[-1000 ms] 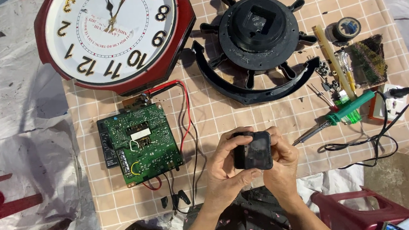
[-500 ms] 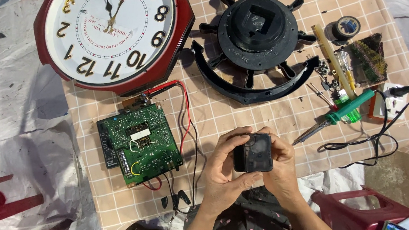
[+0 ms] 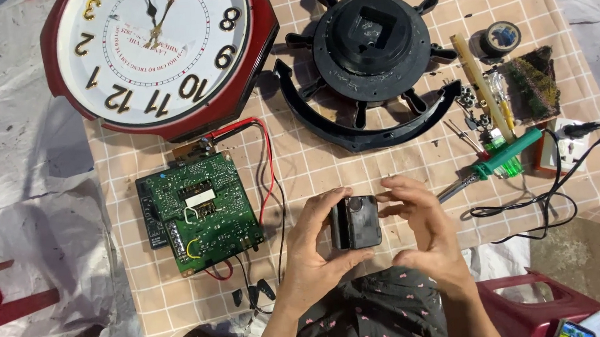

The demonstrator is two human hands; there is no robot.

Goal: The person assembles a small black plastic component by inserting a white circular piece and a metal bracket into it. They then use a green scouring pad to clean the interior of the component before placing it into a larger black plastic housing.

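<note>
My left hand (image 3: 314, 256) and my right hand (image 3: 422, 230) hold a small black box-shaped clock movement (image 3: 356, 222) between them, just above the near edge of the checked tablecloth (image 3: 300, 168). The left fingers grip its left side and underside. My right fingers rest on its right side and top. A green circuit board (image 3: 200, 212) with red and black wires lies to the left of my hands.
A red-rimmed wall clock (image 3: 159, 51) lies face up at the top left. A black round clock back with spokes (image 3: 369, 49) sits at top centre. A green-handled soldering iron (image 3: 499, 161), its black cord, a tape roll (image 3: 500, 35) and small parts lie at right.
The black movement has been turned slightly in my hands, and my right fingers have spread over its top and right side. Everything on the table stays where it was.
</note>
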